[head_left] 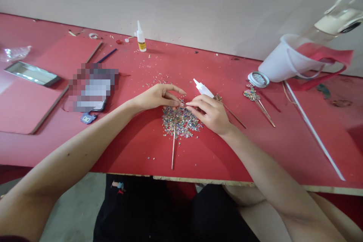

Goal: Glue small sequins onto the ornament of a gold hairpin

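Red bench (pixel 127 155) holds glittering chips (pixel 187 123) mid-frame, presumably for easy reach; your left hand (pixel 159 97) and right hand (pixel 210 113) pinch small shiny piece (pixel 183 104), likely steadying it.

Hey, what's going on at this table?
A person's left hand and right hand come together at a small item, too tiny to identify, above loose shiny chips. One gold-coloured pin lies partly among them. A white bottle lies beyond the right hand; a decorated pin sits farther right.

Golden hairpin (pixel 173 147) — slim; head amid chips (pixel 189 124)
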Motion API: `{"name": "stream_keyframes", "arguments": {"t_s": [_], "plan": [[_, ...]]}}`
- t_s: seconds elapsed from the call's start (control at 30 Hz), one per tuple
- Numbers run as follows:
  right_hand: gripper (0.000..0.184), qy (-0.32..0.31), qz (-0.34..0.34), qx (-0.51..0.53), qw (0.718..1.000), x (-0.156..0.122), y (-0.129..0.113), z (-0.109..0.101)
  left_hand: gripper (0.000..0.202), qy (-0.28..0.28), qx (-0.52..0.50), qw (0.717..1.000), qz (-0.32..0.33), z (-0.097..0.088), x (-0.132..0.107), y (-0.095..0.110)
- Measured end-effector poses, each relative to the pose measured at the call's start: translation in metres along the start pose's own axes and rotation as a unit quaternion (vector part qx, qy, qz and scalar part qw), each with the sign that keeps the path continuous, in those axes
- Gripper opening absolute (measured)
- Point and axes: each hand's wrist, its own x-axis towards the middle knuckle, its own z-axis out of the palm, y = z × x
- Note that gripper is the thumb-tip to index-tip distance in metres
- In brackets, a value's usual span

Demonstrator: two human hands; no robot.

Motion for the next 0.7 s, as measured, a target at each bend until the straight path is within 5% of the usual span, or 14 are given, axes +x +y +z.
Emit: {"name": "stream_keyframes", "arguments": {"t_s": [0.43, 0.7], "plan": [[0.006, 0.054, 0.038, 0.079, 0.995, 0.004, 0.005, -0.006, 0.027, 0.027, 0.060, 0.998, 0.018, 0.003, -0.003, 0.005], [0.008, -0.044, 0.041, 0.152, 0.987, 0.005, 0.014, -0.015, 0.026, 0.002, 0.126, 0.990, 0.069, 0.004, -0.005, 0.003]]}}
